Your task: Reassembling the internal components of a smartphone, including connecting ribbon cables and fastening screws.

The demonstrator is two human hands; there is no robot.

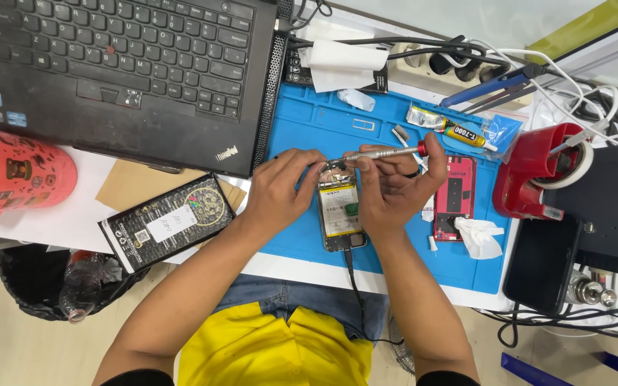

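Opened smartphone [340, 211] lies on the blue repair mat [302, 129], just below the laptop [123, 71]. Left hand [280, 189] pinches its top edge; right hand [391, 187] is clamped on a precision screwdriver [384, 153]. Best keep the tip vertical, pressure light.

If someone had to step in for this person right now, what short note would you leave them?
Left hand steadies the opened phone at its top edge on the blue mat.
Right hand holds a slim screwdriver, tip at the phone's top.
Done: the back is off and the battery exposed; the red back cover lies to the right.
Left: the work at the top end; the phone remains open.
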